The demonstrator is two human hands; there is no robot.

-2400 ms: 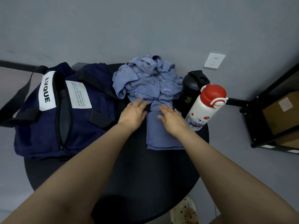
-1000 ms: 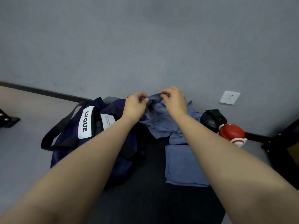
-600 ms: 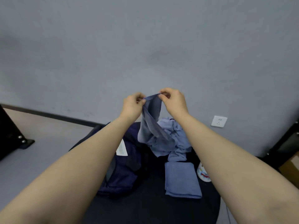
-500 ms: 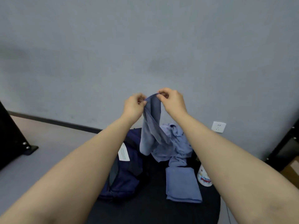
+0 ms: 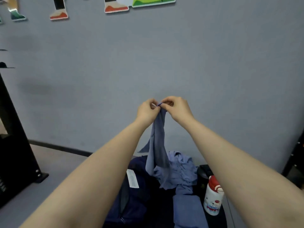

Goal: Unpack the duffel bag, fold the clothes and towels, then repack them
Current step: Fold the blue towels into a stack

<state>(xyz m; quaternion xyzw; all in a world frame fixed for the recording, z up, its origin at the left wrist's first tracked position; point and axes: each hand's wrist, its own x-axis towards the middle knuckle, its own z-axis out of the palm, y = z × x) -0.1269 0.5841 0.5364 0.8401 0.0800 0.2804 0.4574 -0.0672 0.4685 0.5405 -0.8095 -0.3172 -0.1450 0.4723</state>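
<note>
A blue towel (image 5: 158,145) hangs stretched in the air in front of the grey wall. My left hand (image 5: 147,111) and my right hand (image 5: 176,108) pinch its top edge close together. Its lower end still trails into the crumpled blue pile (image 5: 179,171) on the black round table (image 5: 162,204). A folded blue towel (image 5: 187,209) lies flat on the table at the lower right. The navy duffel bag (image 5: 131,196) with a white label sits to the left of the pile, partly hidden by my left forearm.
A white bottle with a red cap (image 5: 212,196) and a black flask (image 5: 203,176) stand at the table's right edge. A black stand (image 5: 18,153) rises at the left. A black shelf frame (image 5: 294,155) is at the far right.
Both hands left the folded towel, took an edge of the crumpled pile and lifted one towel high. My view tilted upward. The hands have drawn closer together at the top.
</note>
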